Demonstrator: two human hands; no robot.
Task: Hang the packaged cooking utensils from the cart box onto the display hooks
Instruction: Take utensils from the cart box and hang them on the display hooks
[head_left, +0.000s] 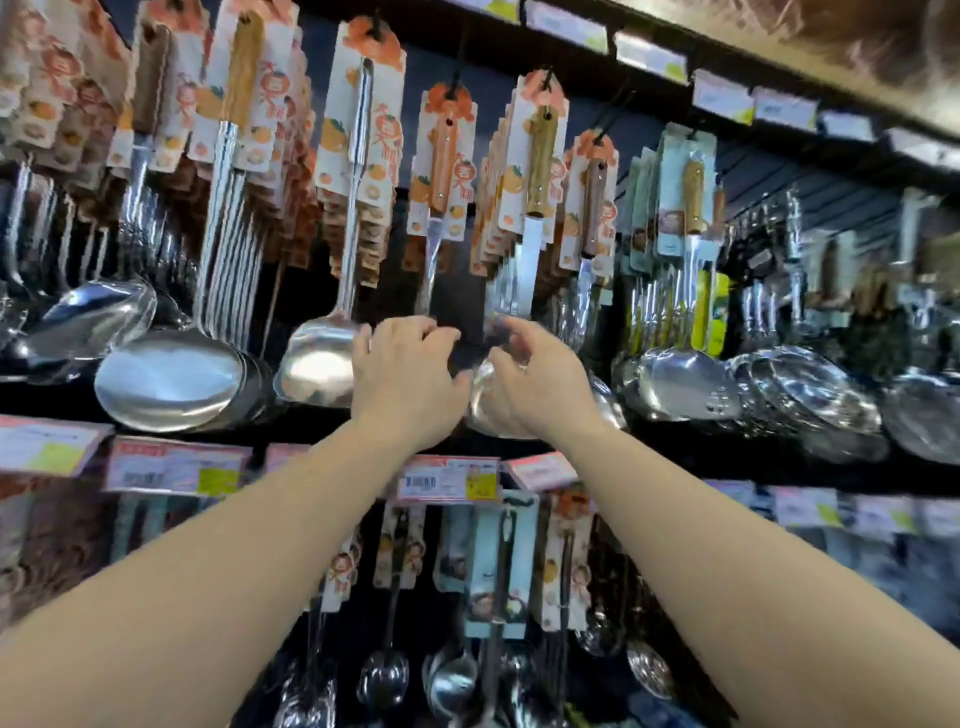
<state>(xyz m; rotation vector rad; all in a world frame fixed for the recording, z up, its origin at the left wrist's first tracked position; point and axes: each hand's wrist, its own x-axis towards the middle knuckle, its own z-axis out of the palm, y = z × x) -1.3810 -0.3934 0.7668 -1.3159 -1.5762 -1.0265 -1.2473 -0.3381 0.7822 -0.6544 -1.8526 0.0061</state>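
Observation:
Packaged steel cooking utensils hang in rows from display hooks on a dark wall. One with a wooden handle and an orange-printed card (441, 156) hangs just above my hands. My left hand (405, 379) reaches up under its shaft, fingers curled and thumb against a shiny steel utensil head (480, 402). My right hand (540, 387) curls round the same head from the right side. Most of that head is hidden by my hands. The cart box is out of view.
Large ladles (166, 379) and a steel turner (317, 364) hang to the left, skimmers and spoons (691, 384) to the right. A shelf rail with price tags (447, 480) runs below my hands, with more carded utensils (498, 561) under it.

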